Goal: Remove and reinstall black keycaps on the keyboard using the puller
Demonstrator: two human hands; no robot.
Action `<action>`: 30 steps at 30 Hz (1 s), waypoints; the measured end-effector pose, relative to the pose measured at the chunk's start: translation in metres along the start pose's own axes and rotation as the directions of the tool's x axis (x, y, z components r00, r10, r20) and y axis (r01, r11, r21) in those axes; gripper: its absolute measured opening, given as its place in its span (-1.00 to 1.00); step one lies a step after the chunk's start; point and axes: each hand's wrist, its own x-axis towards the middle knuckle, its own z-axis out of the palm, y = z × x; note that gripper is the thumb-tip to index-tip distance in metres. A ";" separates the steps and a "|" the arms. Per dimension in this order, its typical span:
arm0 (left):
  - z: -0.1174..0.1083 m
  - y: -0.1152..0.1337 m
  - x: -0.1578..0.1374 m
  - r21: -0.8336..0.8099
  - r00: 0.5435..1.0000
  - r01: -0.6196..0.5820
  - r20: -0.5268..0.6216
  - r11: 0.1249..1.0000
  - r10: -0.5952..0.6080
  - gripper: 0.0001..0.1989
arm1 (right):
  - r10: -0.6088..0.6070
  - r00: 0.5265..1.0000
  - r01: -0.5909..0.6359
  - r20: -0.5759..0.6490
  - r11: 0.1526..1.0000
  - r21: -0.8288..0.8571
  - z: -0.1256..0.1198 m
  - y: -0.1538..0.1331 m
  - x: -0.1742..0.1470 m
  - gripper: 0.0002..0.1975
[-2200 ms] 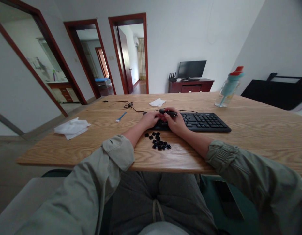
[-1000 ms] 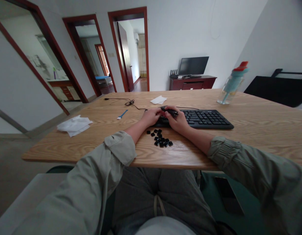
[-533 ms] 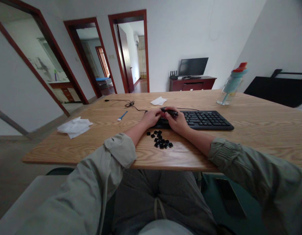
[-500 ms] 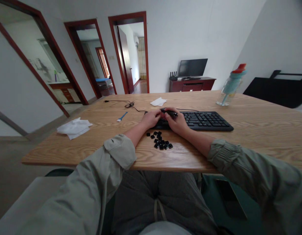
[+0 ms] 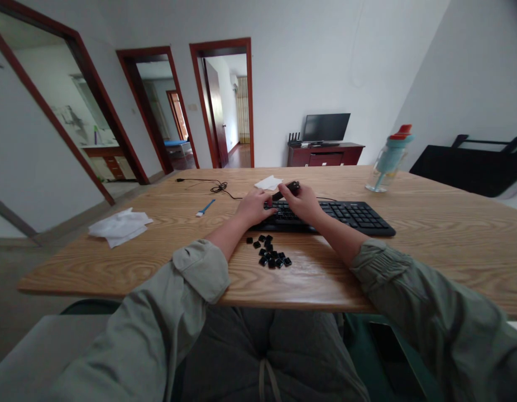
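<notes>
A black keyboard (image 5: 361, 216) lies across the table in front of me, its left part partly covered by my hands. In my right hand (image 5: 304, 202) is a short black stick-like tool (image 5: 288, 191), held at a slant above the keys; its exact kind I cannot make out. My left hand (image 5: 253, 207) rests at the keyboard's left end, thumb and fingers apart, close to the tool's lower end. Between my forearms, just in front of the keyboard, several loose black keycaps (image 5: 272, 255) lie in a small cluster.
A blue brush (image 5: 205, 208) and white tissues (image 5: 120, 226) lie on the left of the wooden table (image 5: 325, 279). Behind the keyboard are a coiled cable (image 5: 220, 187) and another tissue (image 5: 268, 182). A water bottle (image 5: 389, 159) stands at the back right.
The right hand has lifted the black tool slightly and tilted it away from the keys. The left thumb has moved apart from the right hand. The whole view has shifted a little.
</notes>
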 end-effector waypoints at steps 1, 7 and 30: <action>0.000 0.000 0.000 -0.008 0.999 0.003 -0.040 1.000 -0.003 -0.73 | 0.006 1.000 -0.006 -0.001 1.000 -0.010 0.000 -0.001 0.003 -0.46; 0.007 -0.008 0.000 -0.326 0.998 0.064 0.048 0.943 -0.051 -0.51 | 0.050 0.999 -0.050 0.017 0.999 -0.016 0.003 0.000 0.020 -0.39; 0.000 -0.010 0.000 -0.332 0.987 0.040 0.158 0.942 0.014 -0.76 | -0.009 0.981 0.063 0.194 0.960 -0.273 0.014 0.009 0.013 -0.43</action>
